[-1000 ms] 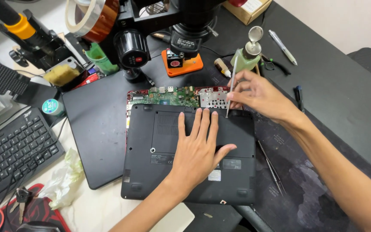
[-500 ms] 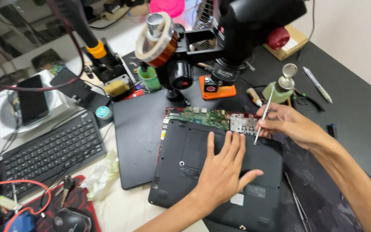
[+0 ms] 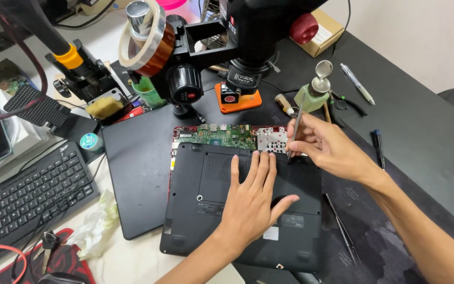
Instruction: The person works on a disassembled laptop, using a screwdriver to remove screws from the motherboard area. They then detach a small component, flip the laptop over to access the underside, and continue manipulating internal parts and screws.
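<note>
Right hand (image 3: pixel 326 147) shifted little, pinching tweezers (image 3: pixel 294 129) over laptop base (image 3: pixel 243 210), left hand (image 3: pixel 250 202) flat on it

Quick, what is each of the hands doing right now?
Left hand: open, flat on the black laptop base.
Right hand: closed, pinching thin metal tweezers, tip at the laptop's edge.

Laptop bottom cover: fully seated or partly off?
Partly off. The black bottom cover sits shifted down, baring the green circuit board along its top edge; the left hand lies flat on it.
</note>
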